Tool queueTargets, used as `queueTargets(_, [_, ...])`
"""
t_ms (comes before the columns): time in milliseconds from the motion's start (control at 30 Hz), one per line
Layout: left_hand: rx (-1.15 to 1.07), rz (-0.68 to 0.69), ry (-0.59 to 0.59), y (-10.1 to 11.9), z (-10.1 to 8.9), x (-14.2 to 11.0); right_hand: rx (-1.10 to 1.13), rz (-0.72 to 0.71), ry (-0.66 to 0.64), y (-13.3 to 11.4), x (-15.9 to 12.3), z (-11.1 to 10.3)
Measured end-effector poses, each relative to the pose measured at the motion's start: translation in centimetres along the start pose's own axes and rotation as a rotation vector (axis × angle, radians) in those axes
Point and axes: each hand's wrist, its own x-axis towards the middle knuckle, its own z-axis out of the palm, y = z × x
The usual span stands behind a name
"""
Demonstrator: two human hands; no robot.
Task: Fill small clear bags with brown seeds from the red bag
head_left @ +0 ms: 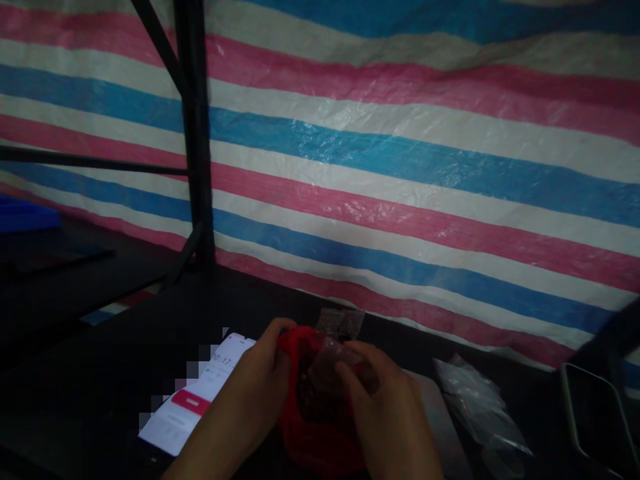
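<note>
In the lower middle, a red bag (320,450) stands with its mouth facing me; small dark contents show dimly inside. My left hand (265,377) is closed on the left rim of the red bag. A small clear plastic bag (325,370) is pinched between the thumb and fingers of my right hand (387,387), at the mouth of the red bag. What the clear bag contains is too dark to make out. Just behind the red bag lies another small clear bag (343,323) with tiny pieces in it.
A lit phone (200,400) lies left of my left forearm. To the right are a flat greyish sheet (440,427), a pile of clear plastic bags (480,400) and a dark rounded device (597,420). A black metal post (197,133) rises before a striped tarp (400,167).
</note>
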Motion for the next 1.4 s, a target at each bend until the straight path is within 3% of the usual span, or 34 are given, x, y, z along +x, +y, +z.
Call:
queueTargets(167, [-0.006, -0.026, -0.029, 0.0, -0.3, 0.1, 0.094, 0.054, -0.069, 0.6, 0.1, 0.8])
queueTargets(300, [-0.007, -0.036, 0.006, -0.3, -0.2, 0.2, -0.059, 0.084, -0.097, 2.9, 0.0, 1.7])
queueTargets(400, [0.008, -0.037, 0.02, -1.0, -0.1, 0.4, -0.167, 0.028, -0.083, 4.1, 0.1, 1.9])
queueTargets(600, [0.0, 0.025, -0.123, -1.8, -0.3, 0.5, -0.39, -0.076, -0.128, 4.4, 0.6, 0.9])
queueTargets(733, [-0.006, 0.073, -0.141, -1.6, -0.5, 0.6, -0.466, -0.077, -0.061, 4.6, 0.8, 0.4])
queueTargets(900, [-0.047, 0.078, -0.146, -1.8, -0.4, 0.8, -0.398, -0.106, 0.017, 3.5, 0.6, 1.3])
queueTargets(1067, [-0.032, 0.049, -0.07, -2.2, -0.4, 1.2, -0.336, -0.135, 0.149, 2.2, 0.9, 1.3])
queueTargets(1233, [-0.031, 0.074, -0.161, -2.3, -0.6, 1.2, -0.307, -0.034, 0.082, 3.1, 1.2, 2.2])
queueTargets(1400, [-0.033, 0.087, -0.167, -2.4, -0.7, 1.0, -0.289, 0.067, 0.098, 4.6, 2.0, 3.9])
